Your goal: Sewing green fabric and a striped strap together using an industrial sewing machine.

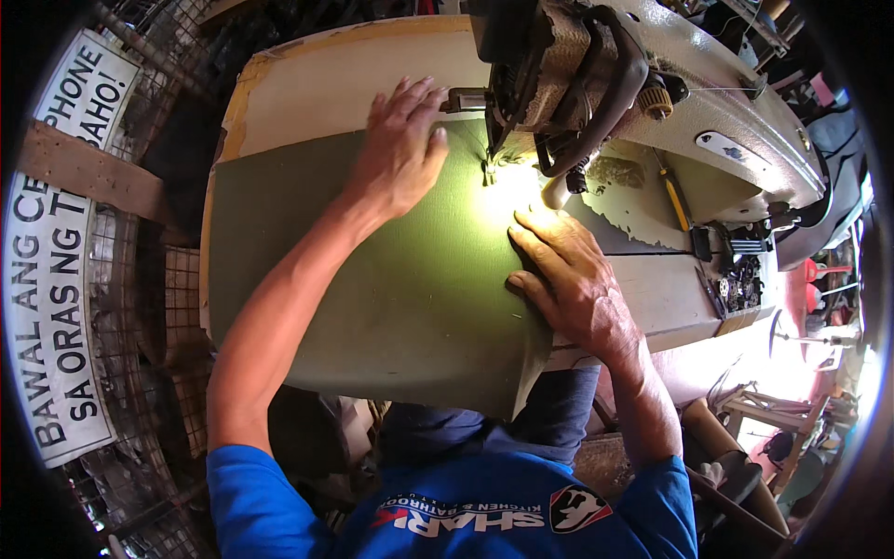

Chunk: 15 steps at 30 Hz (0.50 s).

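A wide sheet of dark grey-green material (pixel 372 307), like fabric or vinyl, covers much of the table and hangs over its front edge. My left hand (pixel 400 154) reaches across to the sheet's far edge, fingers stretched out, thumb apart. On the sheet's right edge rests my right hand (pixel 573 279), its fingers spread and lying flat, just nearer to me than the needle area. The sewing machine (pixel 549 84) stands above the sheet, and its lamp lights the material around the presser foot (pixel 489 170). Glare hides exactly how the foot meets the material.
Right of the needle lies a yellow-and-black screwdriver (pixel 674 197) under the machine arm. A tray of small dark parts (pixel 742 287) sits at the table's right end. White sign boards (pixel 51 307) and wire mesh (pixel 182 289) stand at the left.
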{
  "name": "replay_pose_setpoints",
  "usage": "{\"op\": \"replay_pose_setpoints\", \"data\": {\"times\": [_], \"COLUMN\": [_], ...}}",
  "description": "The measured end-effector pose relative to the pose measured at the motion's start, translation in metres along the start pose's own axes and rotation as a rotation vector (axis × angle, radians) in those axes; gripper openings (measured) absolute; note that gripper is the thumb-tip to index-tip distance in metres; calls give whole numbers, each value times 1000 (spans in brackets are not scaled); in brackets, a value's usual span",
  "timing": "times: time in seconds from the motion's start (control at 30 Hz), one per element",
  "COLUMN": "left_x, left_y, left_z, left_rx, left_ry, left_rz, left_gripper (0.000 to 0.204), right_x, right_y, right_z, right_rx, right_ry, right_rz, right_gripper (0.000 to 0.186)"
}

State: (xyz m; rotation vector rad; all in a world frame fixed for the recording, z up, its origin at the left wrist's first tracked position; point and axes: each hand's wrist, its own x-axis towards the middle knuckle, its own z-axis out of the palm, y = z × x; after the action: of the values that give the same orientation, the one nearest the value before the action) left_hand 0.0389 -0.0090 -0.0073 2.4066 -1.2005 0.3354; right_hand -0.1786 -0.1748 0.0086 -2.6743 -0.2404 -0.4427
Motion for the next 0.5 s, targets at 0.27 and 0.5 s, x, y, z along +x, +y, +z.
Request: {"op": "replay_pose_setpoints", "data": {"times": [0.27, 0.5], "left_x": [-114, -154], "left_y": [-57, -109], "left_z": [-122, -134], "left_rx": [296, 162], "left_ry": [-138, -191], "left_rz": [-329, -382], "left_gripper": [53, 56], "right_x": [0, 5], "right_y": [3, 11], "right_z": [-5, -9], "right_rx": [14, 0], "right_ry": [3, -19], "right_rz": [13, 25], "right_gripper": [44, 43]}}
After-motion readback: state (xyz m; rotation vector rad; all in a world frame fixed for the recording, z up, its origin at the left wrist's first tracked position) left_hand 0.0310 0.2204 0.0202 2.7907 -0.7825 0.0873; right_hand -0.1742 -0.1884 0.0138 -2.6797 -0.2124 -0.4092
